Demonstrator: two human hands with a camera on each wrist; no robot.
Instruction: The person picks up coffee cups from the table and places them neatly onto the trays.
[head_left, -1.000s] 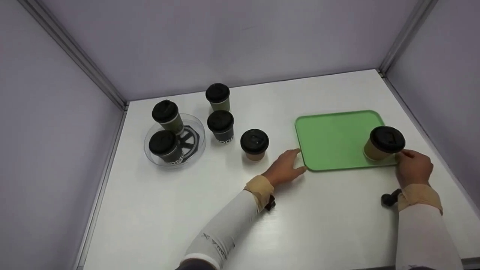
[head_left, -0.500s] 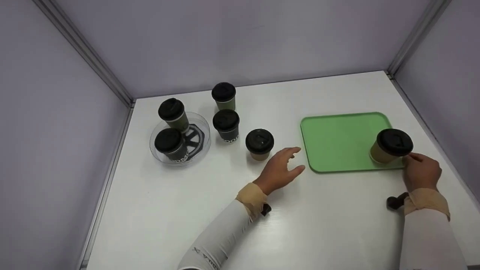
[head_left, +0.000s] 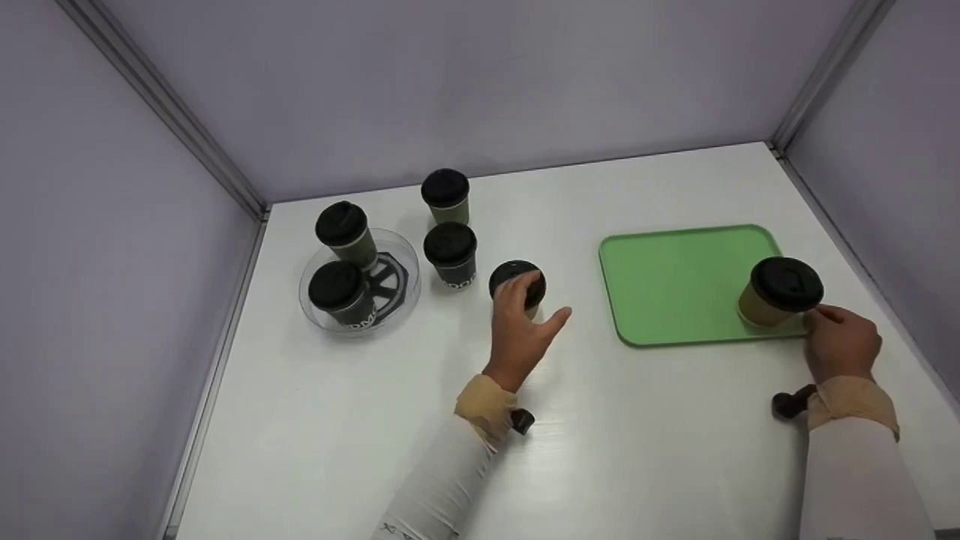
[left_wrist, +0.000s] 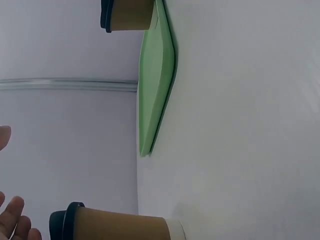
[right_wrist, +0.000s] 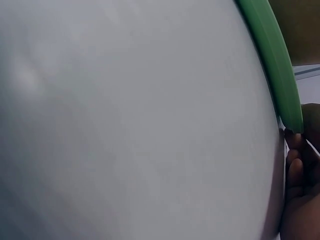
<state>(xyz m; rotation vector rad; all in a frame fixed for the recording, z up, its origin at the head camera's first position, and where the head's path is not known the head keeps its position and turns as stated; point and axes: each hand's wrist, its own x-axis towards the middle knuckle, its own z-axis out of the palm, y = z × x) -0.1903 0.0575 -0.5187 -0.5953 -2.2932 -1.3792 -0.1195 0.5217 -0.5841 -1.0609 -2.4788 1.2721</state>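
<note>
Near lettered cup [head_left: 453,259], left hand [head_left: 517,339] above lid [head_left: 534,293]

Through my cameras I pick out a plain green tray [head_left: 675,285], brown cups [head_left: 762,306], dark grey cups [head_left: 454,271] with white lettering [head_left: 459,284], olive-green cups [head_left: 451,213], black lids [head_left: 787,283] throughout, a white table [head_left: 637,435], tan wristbands [head_left: 853,405] and white sleeves [head_left: 851,480].

Free table [head_left: 592,382] separates the left hand [head_left: 517,337] from the green tray [head_left: 675,289]; a dark cup [head_left: 453,256] obstructs ahead-left.
</note>
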